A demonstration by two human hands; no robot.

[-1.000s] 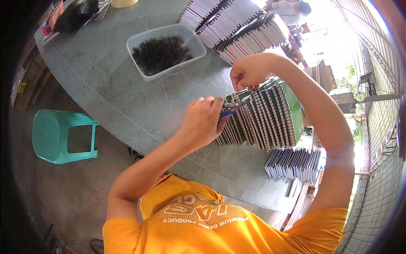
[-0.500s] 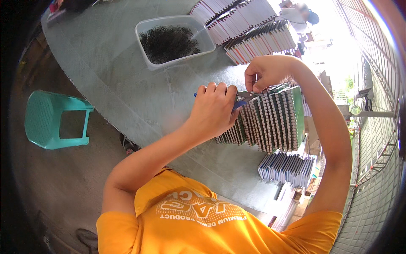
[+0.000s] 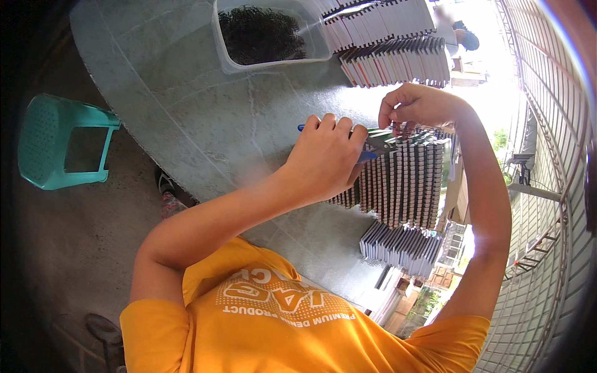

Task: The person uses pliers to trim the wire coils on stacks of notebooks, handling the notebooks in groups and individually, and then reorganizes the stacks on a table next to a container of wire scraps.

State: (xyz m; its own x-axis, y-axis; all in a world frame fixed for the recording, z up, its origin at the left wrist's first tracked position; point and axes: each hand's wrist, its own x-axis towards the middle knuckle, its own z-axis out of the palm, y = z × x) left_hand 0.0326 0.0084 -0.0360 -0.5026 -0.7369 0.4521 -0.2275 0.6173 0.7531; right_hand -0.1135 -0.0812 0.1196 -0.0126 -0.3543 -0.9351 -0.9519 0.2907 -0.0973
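My left hand [image 3: 326, 152] is closed around blue-handled pliers [image 3: 371, 156], whose grey jaws point right toward the top of a stack of spiral-bound notebooks [image 3: 407, 186]. The coiled spines of this stack face me. Above its upper end, my right hand [image 3: 426, 104] has thumb and fingers bent together in a pinch, close to the jaws. A dark reddish bit of coil shows just under those fingertips, but I cannot make out what they grip. Part of the jaws is lost among the coils.
A clear plastic tub [image 3: 273, 66] of black coils [image 3: 261, 34] stands at the far side of the grey table [image 3: 186, 118]. White-paged bound books [image 3: 398, 62] are stacked beside it. Smaller notebooks [image 3: 401, 248] lie nearer me. A turquoise stool [image 3: 50, 140] is left; wire grille [image 3: 547, 124] right.
The view has shifted, so the tub sits higher and the stool farther left. Both hands appear slightly farther right, still beside the notebook coils. The left hand keeps hold of the pliers.
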